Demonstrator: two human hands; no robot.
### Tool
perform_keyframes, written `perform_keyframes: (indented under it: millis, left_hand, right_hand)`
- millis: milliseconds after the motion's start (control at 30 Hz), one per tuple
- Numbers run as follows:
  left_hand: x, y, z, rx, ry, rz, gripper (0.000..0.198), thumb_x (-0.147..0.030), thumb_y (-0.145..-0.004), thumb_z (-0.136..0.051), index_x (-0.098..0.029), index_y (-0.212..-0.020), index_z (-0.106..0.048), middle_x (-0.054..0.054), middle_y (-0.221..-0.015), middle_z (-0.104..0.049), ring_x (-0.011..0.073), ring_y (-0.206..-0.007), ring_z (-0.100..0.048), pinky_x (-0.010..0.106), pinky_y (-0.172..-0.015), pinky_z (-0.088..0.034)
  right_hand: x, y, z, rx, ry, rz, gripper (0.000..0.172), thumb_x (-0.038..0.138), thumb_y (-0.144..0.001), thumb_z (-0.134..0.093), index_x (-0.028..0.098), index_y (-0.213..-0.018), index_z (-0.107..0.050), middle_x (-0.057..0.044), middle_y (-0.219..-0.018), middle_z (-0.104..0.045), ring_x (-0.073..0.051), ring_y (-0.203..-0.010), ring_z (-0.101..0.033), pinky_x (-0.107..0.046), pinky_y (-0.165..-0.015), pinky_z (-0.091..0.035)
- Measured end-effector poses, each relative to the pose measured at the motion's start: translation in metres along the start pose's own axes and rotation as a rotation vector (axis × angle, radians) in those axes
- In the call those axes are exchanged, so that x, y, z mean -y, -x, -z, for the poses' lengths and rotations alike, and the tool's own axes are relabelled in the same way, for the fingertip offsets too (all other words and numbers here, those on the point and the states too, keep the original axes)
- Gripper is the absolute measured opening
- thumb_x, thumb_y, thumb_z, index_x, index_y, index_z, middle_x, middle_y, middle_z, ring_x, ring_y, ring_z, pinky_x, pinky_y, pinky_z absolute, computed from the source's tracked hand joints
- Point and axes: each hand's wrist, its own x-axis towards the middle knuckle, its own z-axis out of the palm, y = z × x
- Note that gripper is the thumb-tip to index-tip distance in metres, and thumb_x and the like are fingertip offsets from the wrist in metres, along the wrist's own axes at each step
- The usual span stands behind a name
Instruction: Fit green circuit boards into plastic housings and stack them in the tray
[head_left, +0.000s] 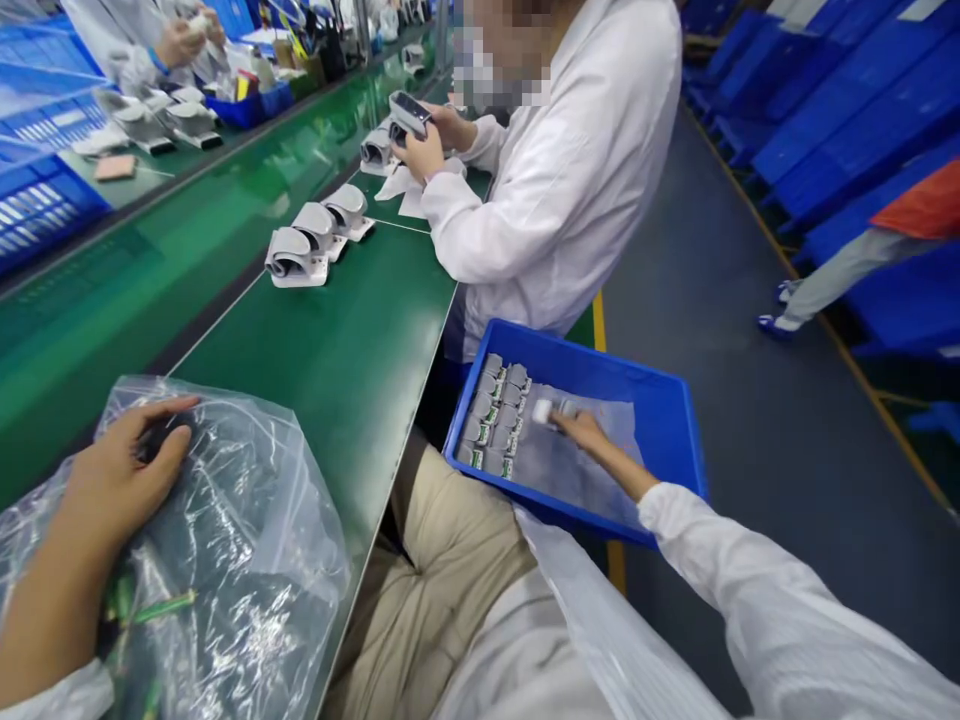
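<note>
Gripping a unit (543, 411) with right hand (586, 432) in bin (679, 425), probably placing or lifting; resting left hand (124, 475), fingers parted, on bag (277, 600); next needing clearance beside rows (512, 397).

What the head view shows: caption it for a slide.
Left hand on a clear bag, right hand holding a pale device in a blue bin beside rows of devices.
</note>
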Motion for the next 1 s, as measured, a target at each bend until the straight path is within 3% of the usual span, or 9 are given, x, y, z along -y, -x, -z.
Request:
perform_keyframes:
  millis: [133, 267, 400, 567, 767, 1000]
  left_hand:
    - [-0.004, 0.002, -0.001, -0.028, -0.028, 0.013, 0.064, -0.064, -0.094, -0.049, -0.03, -0.145, -0.07, 0.006, -0.137, -0.078, 0.033, -0.111, -0.076, 0.052, -0.106, -0.06]
    - [-0.008, 0.004, -0.003, -0.086, -0.028, 0.015, 0.061, -0.063, -0.09, -0.052, -0.031, -0.136, -0.074, 0.004, -0.131, -0.08, 0.034, -0.112, -0.076, 0.052, -0.106, -0.061]
    - [-0.009, 0.005, -0.004, -0.084, -0.021, 0.025, 0.064, -0.062, -0.088, -0.052, -0.028, -0.137, -0.073, 0.007, -0.133, -0.08, 0.0343, -0.11, -0.076, 0.051, -0.103, -0.061]
    - [-0.001, 0.003, -0.007, -0.083, -0.006, -0.03, 0.063, -0.059, -0.09, -0.051, -0.025, -0.139, -0.073, 0.008, -0.135, -0.078, 0.0337, -0.116, -0.074, 0.051, -0.107, -0.059]
    - [0.002, 0.002, -0.008, -0.067, -0.033, -0.064, 0.066, -0.059, -0.093, -0.048, -0.022, -0.142, -0.071, 0.011, -0.134, -0.077, 0.032, -0.11, -0.073, 0.048, -0.101, -0.06]
    - [0.0, 0.001, -0.009, -0.073, -0.04, -0.049, 0.065, -0.059, -0.091, -0.049, -0.024, -0.141, -0.072, 0.008, -0.131, -0.078, 0.0302, -0.106, -0.072, 0.046, -0.098, -0.061]
  right_hand:
    - [-0.043, 0.017, -0.053, 0.202, 0.252, -0.131, 0.038, 0.047, -0.09, -0.081, 0.01, -0.091, -0.082, -0.019, -0.087, -0.081, -0.031, -0.09, -0.079, -0.032, -0.073, -0.056]
    - [-0.059, 0.02, -0.082, 0.331, 0.415, -0.13, 0.057, 0.057, -0.093, -0.077, 0.004, -0.113, -0.082, -0.029, -0.12, -0.081, -0.038, -0.114, -0.079, -0.034, -0.085, -0.057]
    - [-0.064, 0.02, -0.085, 0.367, 0.517, -0.103, 0.071, 0.063, -0.096, -0.07, 0.003, -0.133, -0.077, -0.031, -0.138, -0.075, -0.042, -0.127, -0.075, -0.038, -0.092, -0.057]
    - [-0.065, 0.02, -0.081, 0.411, 0.6, -0.097, 0.072, 0.067, -0.098, -0.067, 0.004, -0.129, -0.08, -0.031, -0.135, -0.076, -0.043, -0.127, -0.075, -0.04, -0.093, -0.057]
    - [-0.067, 0.021, -0.075, 0.431, 0.644, -0.103, 0.074, 0.068, -0.099, -0.065, 0.003, -0.132, -0.079, -0.032, -0.136, -0.075, -0.042, -0.127, -0.076, -0.039, -0.09, -0.056]
    - [-0.07, 0.019, -0.083, 0.479, 0.687, -0.049, 0.064, 0.061, -0.099, -0.07, 0.005, -0.126, -0.08, -0.028, -0.126, -0.08, -0.037, -0.118, -0.079, -0.033, -0.083, -0.055]
